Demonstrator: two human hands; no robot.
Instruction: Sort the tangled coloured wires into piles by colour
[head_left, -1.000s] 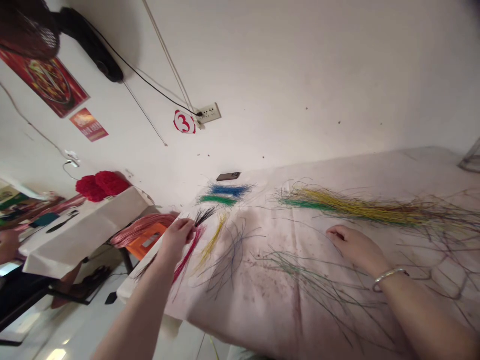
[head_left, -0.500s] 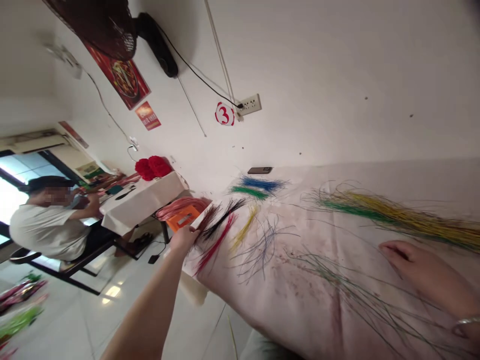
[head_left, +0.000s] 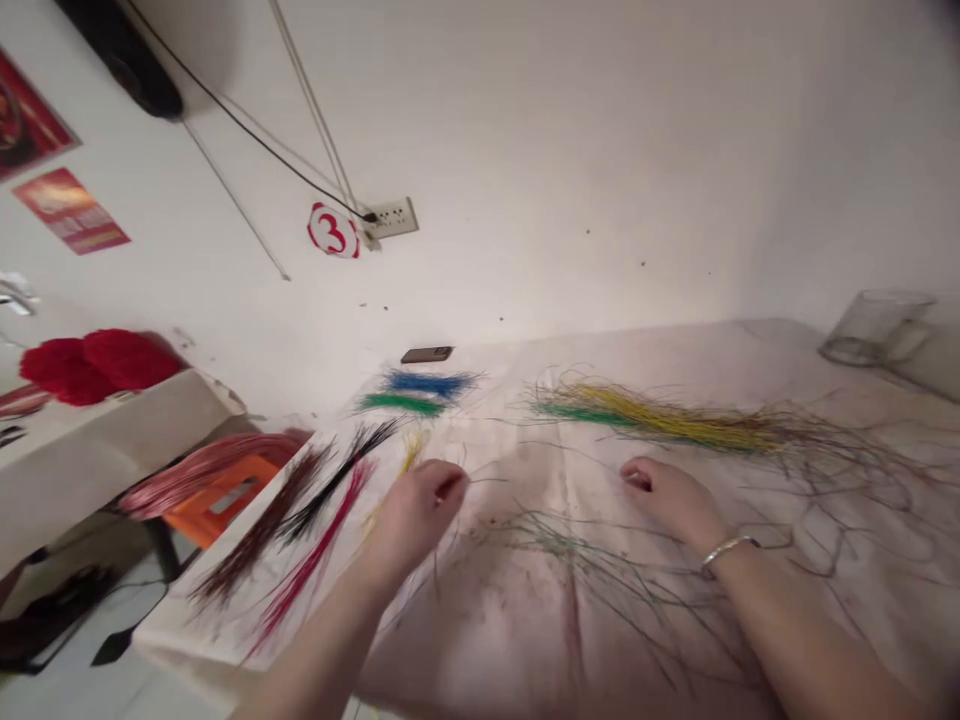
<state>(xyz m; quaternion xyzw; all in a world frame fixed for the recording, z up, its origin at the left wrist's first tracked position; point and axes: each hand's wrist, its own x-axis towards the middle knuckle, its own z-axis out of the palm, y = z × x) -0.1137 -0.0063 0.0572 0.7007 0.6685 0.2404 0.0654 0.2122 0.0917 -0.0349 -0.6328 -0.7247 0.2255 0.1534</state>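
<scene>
My left hand (head_left: pixel 426 505) is closed in a pinch above the small yellow wire bundle (head_left: pixel 412 453); whatever its fingers hold is too small to make out. My right hand (head_left: pixel 671 500), a bracelet at its wrist, pinches the end of a thin dark wire (head_left: pixel 559 447) stretching leftward over the cloth. Beyond that hand lies a long bundle of yellow and green wires (head_left: pixel 667 418). Loose greenish wires (head_left: pixel 592 555) spread between my forearms. To the left are brown (head_left: pixel 262 530), black (head_left: pixel 341 480) and red (head_left: pixel 315 555) bundles, with blue (head_left: pixel 427 383) and green (head_left: pixel 401 403) ones behind.
A phone (head_left: pixel 427 354) lies by the wall, near a power outlet (head_left: pixel 394 217). At the far right stands a glass mug (head_left: pixel 874 328). An orange stool (head_left: pixel 221 500) with pink strands is left of the cloth-covered table (head_left: pixel 487 640); another table (head_left: pixel 97 450) holds red pompoms.
My left hand has left the brown bundle and come right, over the yellow one. The view has swung right, so the seated person is out of sight and the mug appears.
</scene>
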